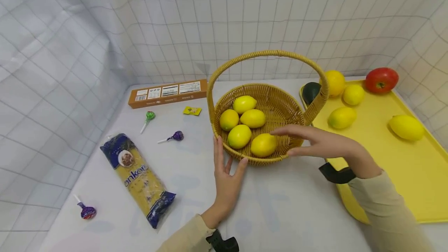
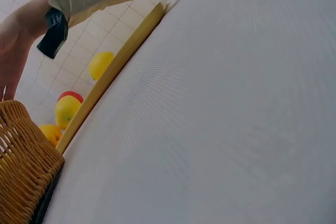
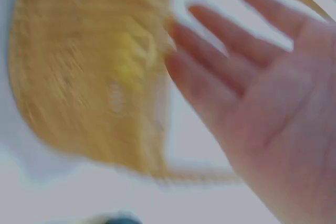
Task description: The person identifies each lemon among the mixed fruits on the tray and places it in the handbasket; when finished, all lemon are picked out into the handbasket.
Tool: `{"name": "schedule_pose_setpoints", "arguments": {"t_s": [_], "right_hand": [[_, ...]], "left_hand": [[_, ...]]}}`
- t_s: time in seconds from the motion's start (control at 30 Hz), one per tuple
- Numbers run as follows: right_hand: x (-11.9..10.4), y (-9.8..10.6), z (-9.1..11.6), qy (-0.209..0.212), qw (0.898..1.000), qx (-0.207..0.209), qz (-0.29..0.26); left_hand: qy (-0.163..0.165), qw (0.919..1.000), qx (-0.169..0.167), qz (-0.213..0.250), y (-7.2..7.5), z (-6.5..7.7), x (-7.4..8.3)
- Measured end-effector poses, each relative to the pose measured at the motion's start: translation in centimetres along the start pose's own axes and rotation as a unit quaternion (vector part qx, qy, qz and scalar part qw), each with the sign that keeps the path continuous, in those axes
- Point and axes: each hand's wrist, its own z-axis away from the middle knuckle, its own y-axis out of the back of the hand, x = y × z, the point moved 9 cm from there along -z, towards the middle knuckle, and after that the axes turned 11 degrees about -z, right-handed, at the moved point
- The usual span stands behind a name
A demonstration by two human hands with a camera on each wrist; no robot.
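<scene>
A round wicker basket (image 1: 280,104) with a tall arched handle (image 1: 269,53) stands mid-table, several lemons inside it. My left hand (image 1: 227,182) has its fingertips at the basket's front left rim, fingers straight and thumb spread. Over the front right rim reaches my right hand (image 1: 322,143), its fingers extended close to the nearest lemon (image 1: 264,145) and nothing in its grasp. In the right wrist view the right hand (image 3: 262,93) shows spread fingers beside the blurred basket (image 3: 84,72).
A yellow tray (image 1: 381,158) on the right bears lemons, an orange (image 1: 334,83), a red fruit (image 1: 381,80) and a dark green item (image 1: 310,92). To the left lie a pasta bag (image 1: 140,182), a brown box (image 1: 168,93), a wrapped candy (image 1: 192,111) and several lollipops.
</scene>
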Motion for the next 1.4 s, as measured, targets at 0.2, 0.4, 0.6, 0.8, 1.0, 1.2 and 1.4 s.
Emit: {"name": "schedule_pose_setpoints", "arguments": {"t_s": [0.2,0.4,0.6,0.8,1.0,1.2,1.4], "right_hand": [[-0.3,5.4,8.1,0.108,0.989,0.025,-0.097],[7.7,13.4,11.7,0.023,0.918,0.324,-0.227],[14.0,14.1,10.9,-0.234,0.905,0.339,-0.103],[15.0,13.0,10.1,-0.267,0.916,0.284,-0.096],[14.2,11.6,11.5,-0.250,0.924,0.278,-0.078],[9.6,8.9,11.8,-0.160,0.955,0.239,-0.075],[3.4,4.8,6.3,-0.024,0.973,0.174,-0.148]], "left_hand": [[-0.006,1.0000,0.000,-0.002,0.3,-0.3,0.2],[0.003,1.0000,0.002,-0.004,0.5,-0.3,0.1],[0.005,1.0000,0.006,0.002,0.4,0.0,-0.1],[-0.002,0.9999,0.010,0.001,0.3,0.1,-0.1],[-0.006,1.0000,0.003,0.004,-0.1,0.1,0.0],[-0.007,1.0000,0.000,-0.001,-0.2,0.1,0.0],[-0.009,0.9999,0.004,-0.002,-0.2,-0.1,0.0]]}}
